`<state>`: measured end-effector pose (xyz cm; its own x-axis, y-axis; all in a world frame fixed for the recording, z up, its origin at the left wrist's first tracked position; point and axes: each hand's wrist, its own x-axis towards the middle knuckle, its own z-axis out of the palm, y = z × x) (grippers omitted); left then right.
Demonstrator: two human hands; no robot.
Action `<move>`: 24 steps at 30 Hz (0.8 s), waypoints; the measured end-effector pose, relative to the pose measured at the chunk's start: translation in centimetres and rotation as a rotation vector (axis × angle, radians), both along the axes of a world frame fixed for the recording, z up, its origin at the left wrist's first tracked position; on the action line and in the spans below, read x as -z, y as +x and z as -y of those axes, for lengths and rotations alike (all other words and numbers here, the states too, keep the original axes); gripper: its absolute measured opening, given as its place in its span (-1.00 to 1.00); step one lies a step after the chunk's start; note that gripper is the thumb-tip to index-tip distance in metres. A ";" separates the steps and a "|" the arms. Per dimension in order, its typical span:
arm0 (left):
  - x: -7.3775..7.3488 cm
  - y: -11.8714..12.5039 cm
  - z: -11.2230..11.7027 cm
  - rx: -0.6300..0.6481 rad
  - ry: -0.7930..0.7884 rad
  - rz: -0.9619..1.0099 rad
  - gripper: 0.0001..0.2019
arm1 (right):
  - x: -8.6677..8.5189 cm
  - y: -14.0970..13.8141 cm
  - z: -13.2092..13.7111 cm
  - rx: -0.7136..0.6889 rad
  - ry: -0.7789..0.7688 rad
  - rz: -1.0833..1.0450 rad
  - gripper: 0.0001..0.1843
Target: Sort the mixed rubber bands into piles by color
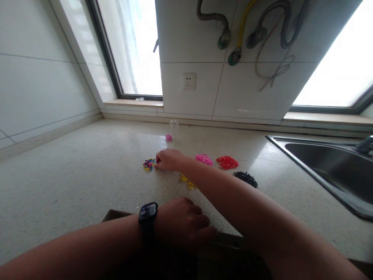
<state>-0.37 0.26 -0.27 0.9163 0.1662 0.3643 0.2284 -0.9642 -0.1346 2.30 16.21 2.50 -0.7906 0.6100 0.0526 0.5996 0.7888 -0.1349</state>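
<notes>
My right hand [169, 160] reaches across the counter with thumb and fingers pinched together at the right edge of a small multicoloured pile [149, 164] of what look like little rubber bands. Whatever is between the fingertips is too small to make out. A yellow pile [188, 182] of the same bands lies partly under my right forearm. Beyond that arm are a pink pile [204, 159], a red pile [227, 162] and a black pile [246, 179]. My left hand [186, 221], wearing a black watch at the wrist, rests curled at the counter's front edge; its palm is hidden.
A clear jar [174, 126] stands near the wall, with a small pink object [168, 137] in front of it. To the right, a steel sink [320, 171] is set into the speckled counter [72, 175]. A socket [189, 81] and hoses are on the tiled wall.
</notes>
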 end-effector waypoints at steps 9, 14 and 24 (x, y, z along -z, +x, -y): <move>0.1 -0.1 -0.1 0.008 0.020 0.022 -0.86 | 1.0 -1.1 0.2 0.058 -0.007 -0.047 -0.58; 0.1 -0.1 -0.1 0.004 0.031 0.018 -0.88 | 0.9 -0.7 0.4 0.061 -0.010 -0.070 -0.67; -0.2 0.0 -0.1 0.008 -0.003 -0.019 -0.85 | 1.0 2.1 0.7 0.033 -0.007 -0.097 -0.72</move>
